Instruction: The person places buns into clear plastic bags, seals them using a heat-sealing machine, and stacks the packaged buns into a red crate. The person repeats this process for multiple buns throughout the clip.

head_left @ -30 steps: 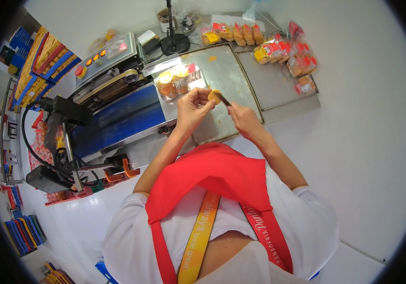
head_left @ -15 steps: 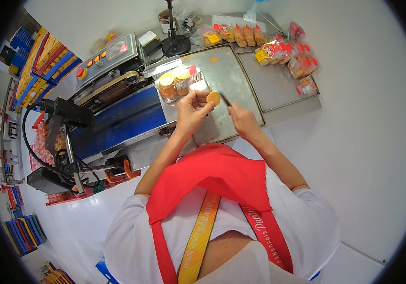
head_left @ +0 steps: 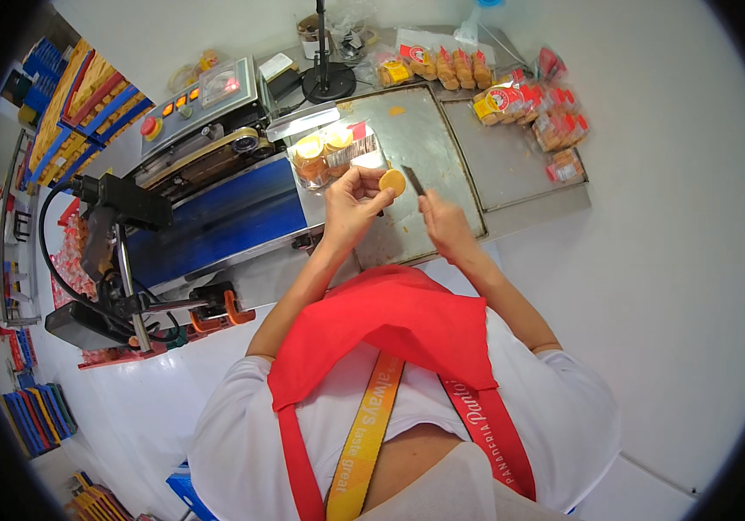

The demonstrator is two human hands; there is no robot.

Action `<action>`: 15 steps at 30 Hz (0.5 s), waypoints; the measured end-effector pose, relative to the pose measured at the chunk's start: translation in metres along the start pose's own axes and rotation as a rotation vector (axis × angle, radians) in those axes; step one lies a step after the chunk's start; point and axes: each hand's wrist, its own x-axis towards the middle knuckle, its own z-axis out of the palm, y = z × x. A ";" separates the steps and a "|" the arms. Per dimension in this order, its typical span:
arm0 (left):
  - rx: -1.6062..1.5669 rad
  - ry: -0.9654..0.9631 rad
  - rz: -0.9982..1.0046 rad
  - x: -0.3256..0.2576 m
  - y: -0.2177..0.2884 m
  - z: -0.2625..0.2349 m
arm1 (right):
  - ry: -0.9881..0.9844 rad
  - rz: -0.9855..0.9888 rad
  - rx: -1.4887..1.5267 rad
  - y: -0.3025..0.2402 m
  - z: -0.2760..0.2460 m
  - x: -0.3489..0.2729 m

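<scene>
In the head view, the left hand pinches a round golden biscuit by its edge between thumb and fingers, so that the biscuit sits at about 2 o'clock from the middle of that hand, held above a metal tray. The right hand, at 4 o'clock from the biscuit and slightly blurred, is closed around a dark flat-bladed tool, whose grip is hidden in the fist; the blade points toward 11 o'clock, just beside the biscuit. The metal tray beneath is grey, with a few brownish stains. At 11 o'clock from the left hand lies a clear plastic pack of biscuits, next to a blue conveyor belt that stretches off toward 9 o'clock. At 10 o'clock stands the machine's control panel, with a round red button and lit orange switches; a black round-based stand is near 12 o'clock. From the biscuit, a row of bagged biscuits lines up at 1 o'clock, and more red-marked packs crowd a second tray at 2 o'clock. Farther out, stacked coloured crates show at 10 o'clock.
</scene>
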 end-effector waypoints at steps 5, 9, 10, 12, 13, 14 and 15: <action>0.007 -0.024 -0.049 -0.001 0.004 0.000 | -0.008 -0.079 -0.007 -0.005 0.002 -0.002; 0.073 -0.018 0.005 -0.003 0.009 -0.005 | 0.029 0.159 -0.188 0.057 0.016 0.027; 0.099 -0.029 0.011 -0.006 0.016 -0.004 | 0.043 0.213 -0.242 0.071 0.022 0.034; 0.100 -0.042 0.015 -0.009 0.024 -0.001 | -0.004 0.201 -0.362 0.105 0.048 0.036; 0.077 -0.032 0.017 -0.011 0.026 0.000 | -0.030 0.188 -0.421 0.112 0.057 0.038; 0.054 -0.023 0.018 -0.012 0.027 0.001 | -0.063 0.196 -0.452 0.121 0.062 0.037; 0.075 -0.012 0.044 -0.013 0.028 0.000 | -0.095 0.198 -0.481 0.119 0.063 0.038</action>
